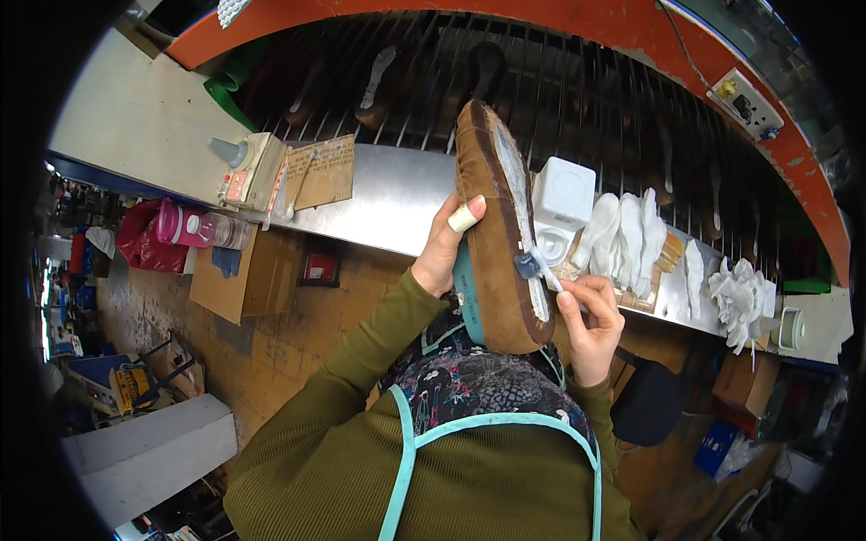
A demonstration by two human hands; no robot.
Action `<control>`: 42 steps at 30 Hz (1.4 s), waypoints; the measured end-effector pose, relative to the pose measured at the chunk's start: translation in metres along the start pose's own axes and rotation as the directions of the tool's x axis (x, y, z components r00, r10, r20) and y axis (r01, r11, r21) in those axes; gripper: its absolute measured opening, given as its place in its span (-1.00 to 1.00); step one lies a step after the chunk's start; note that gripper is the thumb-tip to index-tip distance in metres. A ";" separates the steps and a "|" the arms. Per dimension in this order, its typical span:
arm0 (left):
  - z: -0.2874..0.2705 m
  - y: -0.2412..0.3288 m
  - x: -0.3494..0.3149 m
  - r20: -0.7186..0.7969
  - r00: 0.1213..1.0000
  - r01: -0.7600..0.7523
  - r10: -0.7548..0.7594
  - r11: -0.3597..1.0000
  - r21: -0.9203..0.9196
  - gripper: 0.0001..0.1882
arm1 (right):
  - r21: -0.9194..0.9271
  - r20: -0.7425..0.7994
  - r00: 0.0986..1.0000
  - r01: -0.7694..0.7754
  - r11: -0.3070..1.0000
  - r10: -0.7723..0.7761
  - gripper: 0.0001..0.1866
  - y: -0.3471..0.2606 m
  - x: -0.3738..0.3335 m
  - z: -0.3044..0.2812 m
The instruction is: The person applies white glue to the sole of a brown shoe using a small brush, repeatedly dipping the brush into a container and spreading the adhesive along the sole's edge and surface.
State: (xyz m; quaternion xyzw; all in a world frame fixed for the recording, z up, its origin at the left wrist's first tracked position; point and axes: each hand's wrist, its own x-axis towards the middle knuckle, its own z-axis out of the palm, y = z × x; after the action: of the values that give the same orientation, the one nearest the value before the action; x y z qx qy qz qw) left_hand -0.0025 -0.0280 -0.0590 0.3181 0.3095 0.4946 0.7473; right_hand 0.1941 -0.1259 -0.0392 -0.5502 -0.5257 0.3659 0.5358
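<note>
My left hand (442, 242) grips a brown suede shoe upper (487, 216) stretched over a teal shoe last (465, 293). The underside faces right, with a whitish strip running along its middle. A pale wrap covers my left thumb, which presses on the suede side. My right hand (591, 326) is closed, thumb against fingers, on the end of a small white-handled applicator (548, 278) with a dark blue head. That head touches the underside near its lower half. Whether the head is a brush or a sponge cannot be made out.
Beyond the metal ledge (388, 194) runs a rack of rods (415, 108) carrying more shoe pieces. Right of the shoe stand a white container (565, 192) and several white insole-like pieces (622, 239). A cardboard piece (323, 171) and control box (257, 171) sit left.
</note>
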 end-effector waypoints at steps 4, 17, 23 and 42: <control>0.002 0.002 -0.002 -0.008 1.000 -0.024 0.024 1.000 0.018 -0.22 | -0.129 -0.052 0.993 0.102 0.986 -0.110 -0.85 0.003 0.012 0.008; 0.003 0.014 -0.006 0.019 1.000 0.003 -0.005 0.997 0.073 -0.16 | -0.487 -0.120 0.892 0.330 0.809 -0.436 -0.83 -0.010 0.049 0.020; 0.004 0.021 -0.001 0.059 0.998 -0.014 0.008 0.995 0.098 -0.16 | -0.264 -0.012 0.918 0.380 0.886 -0.397 -0.84 -0.006 0.068 0.012; 0.006 0.038 0.022 0.049 0.998 -0.040 0.033 0.987 0.157 -0.23 | -0.066 0.213 0.940 0.286 0.956 -0.266 -0.85 0.003 0.046 -0.017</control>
State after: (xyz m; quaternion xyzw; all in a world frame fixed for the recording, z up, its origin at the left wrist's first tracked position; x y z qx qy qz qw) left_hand -0.0116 0.0038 -0.0287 0.3933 0.3246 0.4745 0.7175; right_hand 0.2197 -0.0845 -0.0322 -0.4560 -0.6664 0.3153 0.4986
